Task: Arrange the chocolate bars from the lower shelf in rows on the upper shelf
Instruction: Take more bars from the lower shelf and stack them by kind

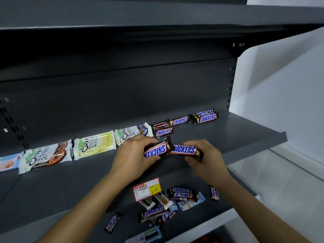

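My left hand [133,155] grips a brown Snickers bar [156,150] above the upper shelf [245,134]. My right hand [208,157] grips a second Snickers bar [185,150], whose end touches the first. Along the back of the upper shelf lie white Dove bars [94,145] on the left and small stacks of Snickers bars [206,117] on the right. On the lower shelf [78,218] a loose pile of chocolate bars [166,204] lies between my forearms.
A red and yellow price tag [147,189] hangs on the upper shelf's front edge. Another dark shelf [157,16] runs overhead. A white wall [280,85] stands to the right. A pale blue packet [8,162] lies at the far left.
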A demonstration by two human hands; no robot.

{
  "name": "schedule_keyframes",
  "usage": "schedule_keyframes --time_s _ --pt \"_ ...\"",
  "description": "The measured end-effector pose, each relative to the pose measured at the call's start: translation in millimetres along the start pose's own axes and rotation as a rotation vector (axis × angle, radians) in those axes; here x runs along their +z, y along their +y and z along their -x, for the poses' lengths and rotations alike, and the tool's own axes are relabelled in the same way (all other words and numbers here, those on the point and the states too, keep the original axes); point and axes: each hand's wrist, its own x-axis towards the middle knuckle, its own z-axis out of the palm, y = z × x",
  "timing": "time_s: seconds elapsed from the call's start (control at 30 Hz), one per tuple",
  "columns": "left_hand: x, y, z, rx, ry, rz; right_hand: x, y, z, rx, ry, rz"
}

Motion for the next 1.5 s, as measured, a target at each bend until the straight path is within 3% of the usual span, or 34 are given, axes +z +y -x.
schedule_keyframes --time_s 0.53,1.0,1.33,1.5 --pt "84 8 -111 -0.006 -0.115 -0.073 -37 94 -85 0.043 -0.022 0.085" --pt "152 29 -219 -0.118 -0.141 -0.253 -78 171 -154 0.036 -0.18 0.064" --pt "186 20 -241 -0.208 -0.196 -0.361 -72 191 -166 0.035 -0.243 -0.037" --pt "186 17 -246 -0.163 -0.221 -0.391 -71 194 -167 0.016 -0.245 -0.058"
